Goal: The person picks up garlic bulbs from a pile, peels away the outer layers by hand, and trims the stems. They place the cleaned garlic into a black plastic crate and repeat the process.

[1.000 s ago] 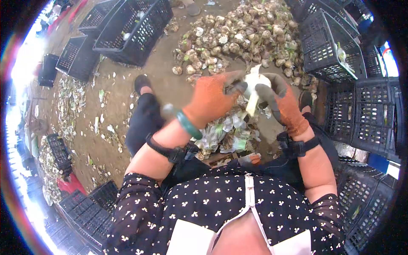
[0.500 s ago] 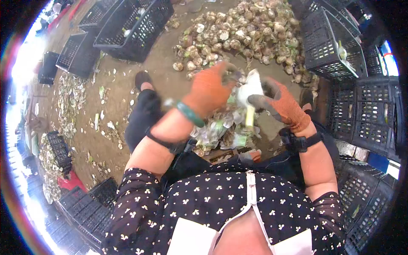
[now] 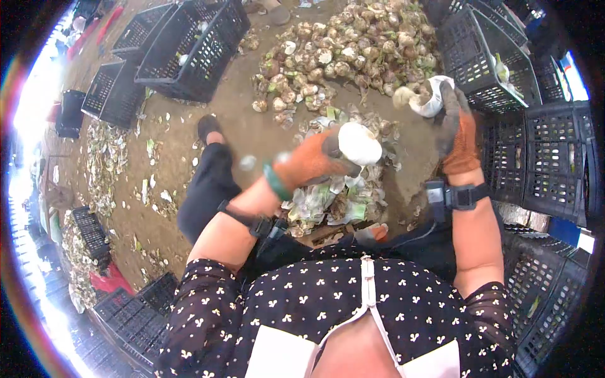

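My left hand, in an orange glove with dark fingers, is closed around a smooth white garlic bulb. The bulb sits at its fingertips, above the heap of peelings between my feet. Farther right, my gloved right hand is raised and holds a curved white strip of garlic peel by its upper end. A brownish, blurred end of the strip points left, toward the pile of unpeeled garlic. My right fingertips are partly hidden behind the strip.
Black plastic crates stand at the upper left. On the right, a crate holds some garlic, with more stacked crates beside it. Scraps of peel litter the dirt floor on the left.
My hands were together at the garlic bulb and have moved apart. The bulb stays with my left hand, lower now, while my right hand has swung up and right with a strip of peel.
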The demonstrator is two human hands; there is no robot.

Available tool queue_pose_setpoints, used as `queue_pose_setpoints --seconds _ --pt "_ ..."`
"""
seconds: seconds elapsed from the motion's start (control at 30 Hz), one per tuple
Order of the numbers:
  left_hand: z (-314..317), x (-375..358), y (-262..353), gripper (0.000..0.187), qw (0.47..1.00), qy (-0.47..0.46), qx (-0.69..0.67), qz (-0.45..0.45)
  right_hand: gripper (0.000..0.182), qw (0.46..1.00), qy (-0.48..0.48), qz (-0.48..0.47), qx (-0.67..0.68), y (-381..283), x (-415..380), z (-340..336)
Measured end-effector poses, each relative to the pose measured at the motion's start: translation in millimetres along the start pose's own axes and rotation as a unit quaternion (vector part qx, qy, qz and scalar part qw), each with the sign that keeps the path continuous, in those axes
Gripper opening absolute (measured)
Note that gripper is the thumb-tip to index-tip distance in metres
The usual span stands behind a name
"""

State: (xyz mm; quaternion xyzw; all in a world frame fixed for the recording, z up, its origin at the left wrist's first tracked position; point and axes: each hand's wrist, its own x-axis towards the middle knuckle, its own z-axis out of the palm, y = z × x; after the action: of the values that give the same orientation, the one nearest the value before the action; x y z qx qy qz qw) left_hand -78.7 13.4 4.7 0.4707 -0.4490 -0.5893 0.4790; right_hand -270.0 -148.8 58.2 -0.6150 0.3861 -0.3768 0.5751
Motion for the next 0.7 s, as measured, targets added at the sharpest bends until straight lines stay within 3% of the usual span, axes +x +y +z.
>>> queue_pose_setpoints --seconds 0.03,0.07,0.1,0.13,0.17,0.2,0.27,0.3,0.33,0.4,0.47,0.5,0.53,0.57,0.6,0.63,0.67,0.7 --pt "2 -4 -5 0.052 0.998 0.030 -0.050 -0.001 0.040 1.000 -0.001 0.000 0.002 2 1 -1" --pt "1 -6 -9 0.052 0.998 0.030 -0.047 -0.002 0.044 0.995 -0.045 0.010 -0.093 6 2 -1" --pt "3 -8 -3 0.048 0.994 0.050 -0.085 -0.051 0.048 0.978 -0.089 0.019 -0.188 11 3 -1" --pt "3 -8 0 0.045 0.985 0.070 -0.123 -0.098 0.048 0.978 -0.088 0.017 -0.186 20 1 -3" --pt "2 -9 -3 0.045 0.986 0.068 -0.120 -0.098 0.050 0.909 -0.112 -0.045 -0.400 32 -5 -5" --pt "1 -10 -6 0.041 0.973 0.074 -0.194 -0.106 0.051 0.788 -0.128 -0.103 -0.593 33 -12 -4" --pt "-1 -14 -7 0.037 0.955 0.074 -0.266 -0.105 0.049 0.820 -0.191 -0.061 -0.536 22 -16 1" --pt "0 -14 1 0.035 0.961 0.119 -0.199 -0.152 0.049 0.840 -0.213 -0.042 -0.497 14 -12 0" --pt "3 -8 6 0.033 0.961 0.153 -0.130 -0.188 0.049 0.897 -0.211 -0.054 -0.384 5 -14 4" --pt "2 -2 -16 0.041 0.985 0.099 -0.101 -0.096 0.047 0.962 -0.197 -0.110 -0.156 28 -19 18" --pt "15 5 4 0.036 0.984 0.046 0.100 -0.138 0.047 0.959 -0.262 -0.076 -0.070 37 -28 35" --pt "22 7 4 0.040 0.983 0.052 0.118 -0.134 0.047 0.961 -0.253 -0.081 -0.080 29 -29 32" --pt "25 7 6 0.040 0.984 0.046 0.117 -0.126 0.047 0.960 -0.268 0.029 -0.074 18 -29 31" --pt "28 5 11 0.041 0.988 0.048 0.007 -0.144 0.047 0.947 -0.281 0.140 -0.063 11 -28 29" --pt "30 3 19 0.042 0.980 0.050 -0.105 -0.162 0.047 0.948 -0.279 0.138 -0.068 14 -20 22" --pt "28 1 26 0.042 0.975 0.024 -0.118 -0.188 0.040 0.948 -0.225 0.203 0.099 20 -6 10" --pt "26 0 28 0.042 0.975 0.023 -0.120 -0.187 0.034 0.913 -0.165 0.263 0.263 22 7 -4" --pt "24 -2 28 0.042 0.971 0.014 -0.114 -0.212 0.031 0.972 -0.174 0.009 0.156 7 16 -19"
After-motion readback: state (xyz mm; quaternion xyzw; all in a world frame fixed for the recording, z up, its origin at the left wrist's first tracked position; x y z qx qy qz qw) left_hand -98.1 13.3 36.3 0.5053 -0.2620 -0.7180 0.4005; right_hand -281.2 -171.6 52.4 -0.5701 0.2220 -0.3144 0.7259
